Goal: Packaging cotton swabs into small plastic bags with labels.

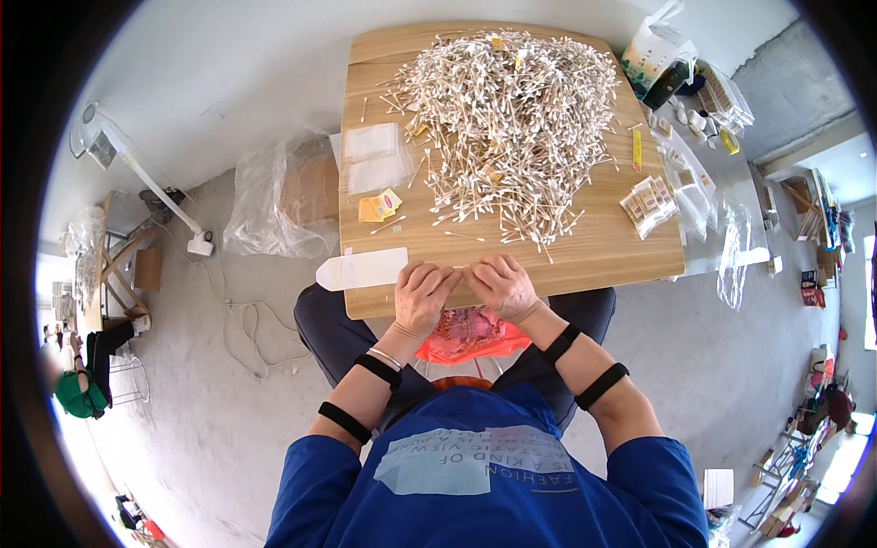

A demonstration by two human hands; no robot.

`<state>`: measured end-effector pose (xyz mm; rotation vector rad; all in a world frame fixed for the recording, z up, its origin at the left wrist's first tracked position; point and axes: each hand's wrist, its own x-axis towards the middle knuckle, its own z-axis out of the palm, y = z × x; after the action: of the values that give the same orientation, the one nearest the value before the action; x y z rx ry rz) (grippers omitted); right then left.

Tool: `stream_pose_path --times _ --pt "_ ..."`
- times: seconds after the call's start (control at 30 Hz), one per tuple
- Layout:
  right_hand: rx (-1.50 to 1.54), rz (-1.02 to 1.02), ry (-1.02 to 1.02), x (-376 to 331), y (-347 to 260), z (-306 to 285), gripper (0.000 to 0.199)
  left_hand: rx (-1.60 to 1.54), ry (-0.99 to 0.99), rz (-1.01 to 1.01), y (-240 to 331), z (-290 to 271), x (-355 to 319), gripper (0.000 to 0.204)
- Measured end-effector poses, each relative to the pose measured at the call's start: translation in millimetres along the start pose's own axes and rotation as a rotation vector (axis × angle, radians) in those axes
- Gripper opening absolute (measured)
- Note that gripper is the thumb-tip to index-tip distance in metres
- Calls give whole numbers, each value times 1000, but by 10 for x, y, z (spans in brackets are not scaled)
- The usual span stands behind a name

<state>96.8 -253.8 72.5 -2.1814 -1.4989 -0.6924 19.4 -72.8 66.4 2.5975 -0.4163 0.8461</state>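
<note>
Shirt: blue shirt [484, 475] is closest, at the bottom, with black bands on both forearms.
Left hand: left hand [422, 297] rests at the near edge of the worktop [603, 256]. Its fingers are curled down. I cannot tell if the grip has anything in it.
Right hand: right hand [501, 286] sits just beside the left one, almost touching. Fingers are curled too. I cannot tell what it grips, if anything.
Swabs: a big pile of cotton swabs [512, 119] covers the far half of the worktop. A few loose ones lie near the hands.
Clear bags: a stack of small clear bags [375, 157] lies to the left of the pile.
Yellow slips: yellow slips [378, 206] lie just below the clear bags.
White strip: a long white strip [364, 269] lies by the left hand, poking over the edge.
Packs: some filled packs [649, 206] lie at the right edge.
Red bag: a red bag [470, 336] sits on the lap, under the hands.
How far: I think only a little is done. A few packs are full, and most swabs are still in the pile.
</note>
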Motion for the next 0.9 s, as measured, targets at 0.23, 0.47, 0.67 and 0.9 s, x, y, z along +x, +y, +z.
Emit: stream_pose_path --times 0.23,0.47,0.67,0.9 --pt "-57 -22 -10 -34 -15 46 20 75 -34 -21 13 -5 -53 35" --pt "-79 -19 -7 -31 8 49 19 87 -49 -49 32 14 -32 37" --pt "-73 -37 -21 -17 -5 49 20 98 -26 -59 43 27 -39 36" --pt "-32 3 -44 -28 -16 11 22 96 -27 -50 47 18 -32 31"
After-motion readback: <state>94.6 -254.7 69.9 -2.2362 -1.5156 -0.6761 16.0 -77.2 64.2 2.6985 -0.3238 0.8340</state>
